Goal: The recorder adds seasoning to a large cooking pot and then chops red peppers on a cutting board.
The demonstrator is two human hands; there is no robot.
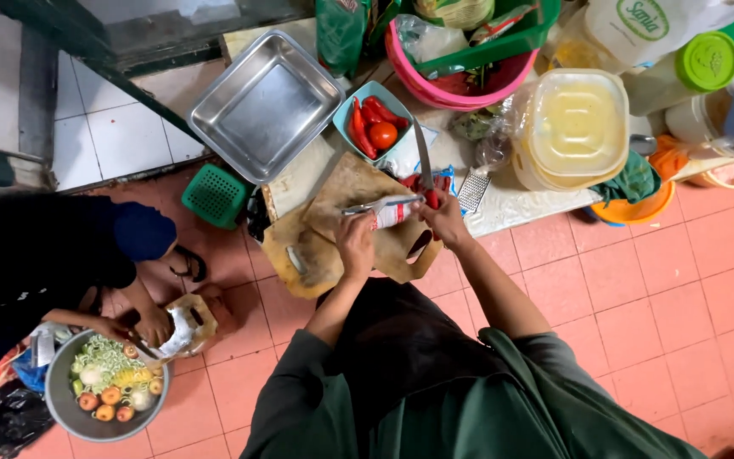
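Over the round wooden cutting board (346, 191) on the surface, the left hand (355, 240) gripped a small red-and-white soft packet (394, 212), likely light and crushable, best pinched mid-body, while the right hand (443, 217) closed around a long steel knife (423, 157).

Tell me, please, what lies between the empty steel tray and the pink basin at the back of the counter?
In the head view, a small teal bowl of red chillies and a tomato sits between the steel tray and the pink basin.
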